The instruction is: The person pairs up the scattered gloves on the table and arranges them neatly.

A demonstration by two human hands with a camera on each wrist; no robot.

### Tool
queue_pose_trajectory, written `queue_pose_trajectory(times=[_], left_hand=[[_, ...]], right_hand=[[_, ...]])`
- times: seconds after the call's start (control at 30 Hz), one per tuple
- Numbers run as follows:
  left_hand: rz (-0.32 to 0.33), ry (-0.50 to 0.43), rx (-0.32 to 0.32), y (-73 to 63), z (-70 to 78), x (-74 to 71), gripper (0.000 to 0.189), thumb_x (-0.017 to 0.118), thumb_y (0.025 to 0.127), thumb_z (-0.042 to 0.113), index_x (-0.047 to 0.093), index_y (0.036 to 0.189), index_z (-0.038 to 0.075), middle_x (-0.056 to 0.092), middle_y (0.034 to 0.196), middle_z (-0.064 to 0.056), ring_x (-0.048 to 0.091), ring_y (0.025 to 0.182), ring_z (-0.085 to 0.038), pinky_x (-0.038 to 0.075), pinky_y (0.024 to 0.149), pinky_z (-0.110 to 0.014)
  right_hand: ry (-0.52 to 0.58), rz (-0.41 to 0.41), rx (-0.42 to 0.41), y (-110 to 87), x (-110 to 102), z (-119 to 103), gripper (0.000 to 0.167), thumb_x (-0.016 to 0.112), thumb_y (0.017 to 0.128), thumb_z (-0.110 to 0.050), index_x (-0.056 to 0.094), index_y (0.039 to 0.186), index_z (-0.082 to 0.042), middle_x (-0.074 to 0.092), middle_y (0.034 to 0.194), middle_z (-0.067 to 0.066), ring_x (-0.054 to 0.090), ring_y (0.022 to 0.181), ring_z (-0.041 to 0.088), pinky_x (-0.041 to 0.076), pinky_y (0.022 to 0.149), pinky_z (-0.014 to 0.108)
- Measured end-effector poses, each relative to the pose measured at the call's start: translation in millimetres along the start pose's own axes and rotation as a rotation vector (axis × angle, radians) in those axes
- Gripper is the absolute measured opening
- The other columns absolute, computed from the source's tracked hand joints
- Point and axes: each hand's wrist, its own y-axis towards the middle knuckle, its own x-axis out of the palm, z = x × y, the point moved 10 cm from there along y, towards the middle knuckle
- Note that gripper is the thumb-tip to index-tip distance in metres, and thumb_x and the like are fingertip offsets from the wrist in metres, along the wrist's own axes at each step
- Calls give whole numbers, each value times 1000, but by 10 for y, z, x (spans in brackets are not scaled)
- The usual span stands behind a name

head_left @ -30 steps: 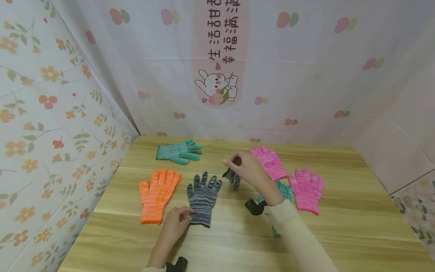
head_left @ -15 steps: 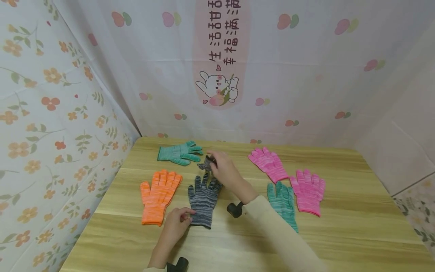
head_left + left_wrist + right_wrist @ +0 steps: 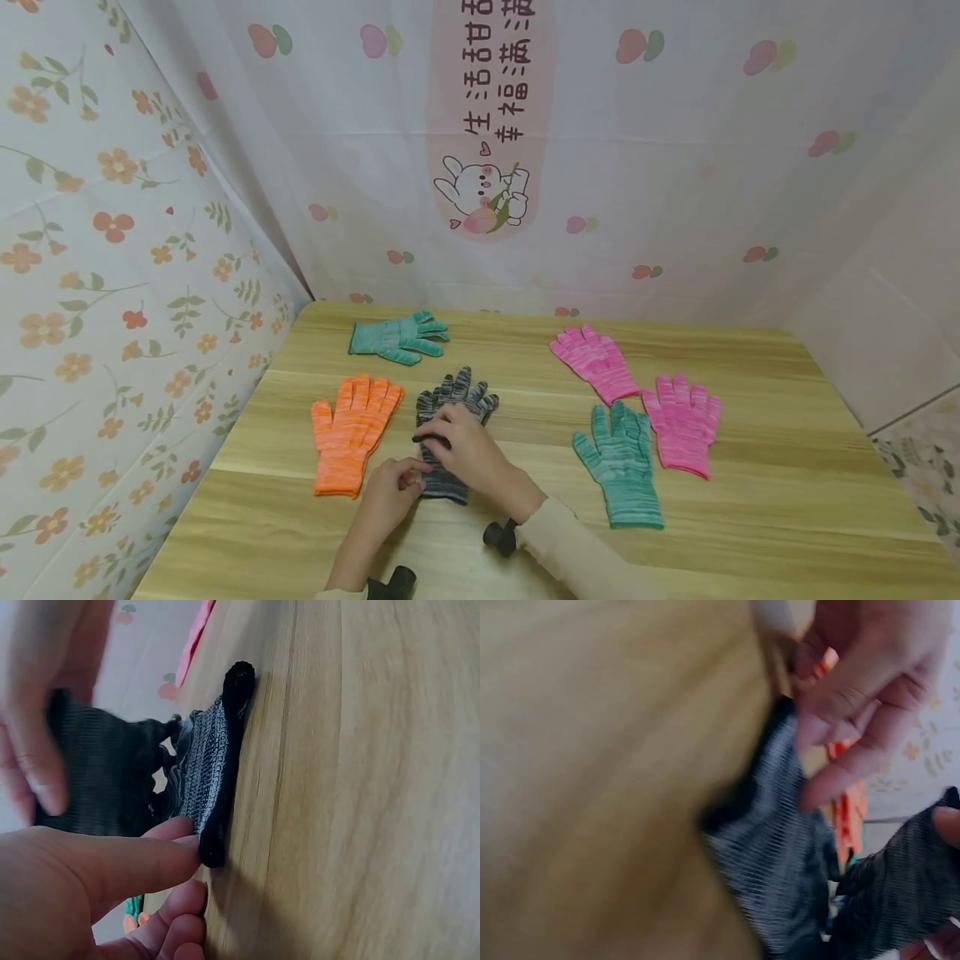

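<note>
A dark grey striped knit glove (image 3: pixel 201 761) lies palm-flat on the table, fingers pointing away from me. My left hand (image 3: pixel 392 490) pinches the side of its black cuff between thumb and forefinger. Above it, my right hand (image 3: pixel 471 450) holds a second grey striped glove (image 3: pixel 105 769) by the cuff. That glove hangs over the first, its fingers lying over the lower glove's fingers and its cuff end lifted. In the right wrist view, the lower glove (image 3: pixel 769 840) is blurred, and only part of the right hand shows at the right edge.
An orange glove (image 3: pixel 352 433) lies just left of the grey pair, and a green glove (image 3: pixel 393 337) behind it. To the right are another green glove (image 3: pixel 624 467) and two pink gloves (image 3: pixel 596 362). A floral curtain (image 3: pixel 135 317) borders the table's left side.
My right hand has carried the second grey glove leftward, then toward me over the first one, uncovering the right green glove. The left hand stays at the cuff.
</note>
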Motion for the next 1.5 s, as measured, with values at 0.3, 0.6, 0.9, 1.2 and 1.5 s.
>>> queue_pose_trajectory(times=[0.3, 0.6, 0.9, 1.2, 1.5], left_hand=[[-40, -27, -1, -14, -29, -2, 23, 69, 78, 1, 67, 101, 3, 48, 72, 0, 37, 65, -11, 31, 58, -21], [-40, -38, -7, -33, -33, -20, 36, 71, 76, 4, 61, 111, 1, 49, 75, -1, 39, 66, -10, 31, 58, -22], [-49, -55, -22, -22, -33, -12, 38, 70, 74, 0, 60, 111, 2, 48, 76, -1, 38, 68, -12, 31, 59, -22], [-58, -51, -36, -1, -60, 2, 39, 68, 74, -2, 61, 112, 4, 48, 75, -1, 40, 68, -12, 32, 59, -22], [-65, -48, -55, 12, -59, 6, 40, 66, 73, -4, 61, 112, 3, 49, 74, -1, 41, 67, -12, 32, 58, -22]], right_hand=[[-183, -155, 170, -233, 231, 200, 25, 70, 81, -21, 60, 102, -9, 53, 94, 0, 47, 87, 13, 46, 77, 26], [-162, -119, 157, -305, 233, 179, 10, 64, 84, -11, 66, 93, -13, 52, 87, -2, 51, 75, 9, 46, 61, 20], [-117, -183, 161, -412, 231, 117, 12, 65, 83, -8, 70, 93, -10, 53, 82, -3, 51, 74, 6, 47, 65, 18], [-94, -190, 244, -477, 258, 145, 11, 67, 80, -5, 65, 91, -7, 55, 83, -1, 58, 73, 9, 49, 64, 20], [-85, -217, 242, -513, 304, 150, 11, 67, 80, -7, 59, 89, -9, 53, 82, -2, 54, 70, 6, 47, 61, 19]])
